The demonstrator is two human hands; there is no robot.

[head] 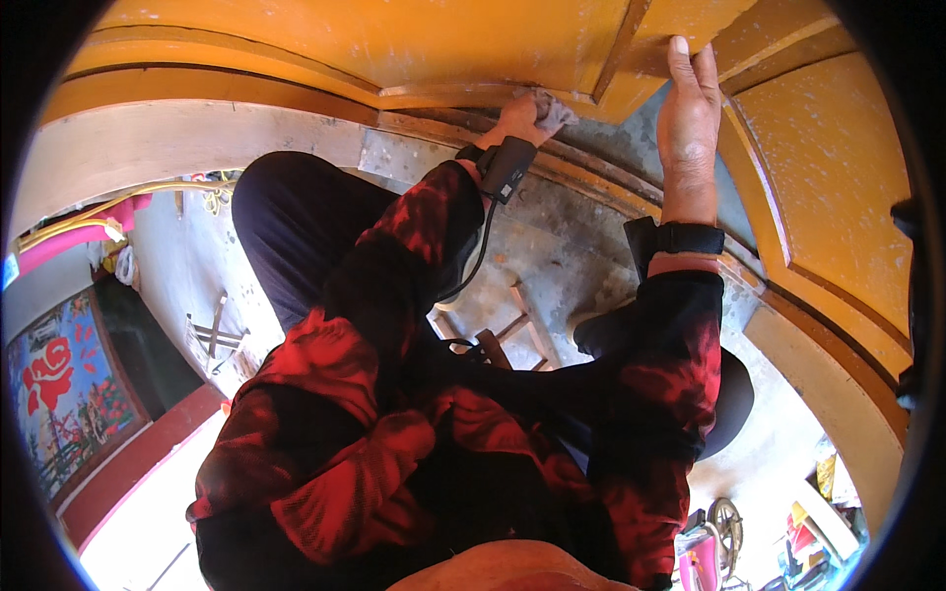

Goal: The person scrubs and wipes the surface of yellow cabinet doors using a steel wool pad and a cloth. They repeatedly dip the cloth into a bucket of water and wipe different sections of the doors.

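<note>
My left hand holds a crumpled greyish cloth against the lower edge of an orange-painted wooden panel door. This door stands ajar, its bottom corner apart from the frame. My right hand is raised at the door's free edge, with the thumb on its face; some of its fingers are hidden. Below the door runs a worn wooden sill. A black device with a cable is strapped to my left wrist, and a black band circles my right wrist.
Another orange door panel stands at the right. Between my legs, a wooden frame shows over the concrete floor. Yellow cable hangs at the left, above a folding stool. A small wheeled item lies behind, lower right.
</note>
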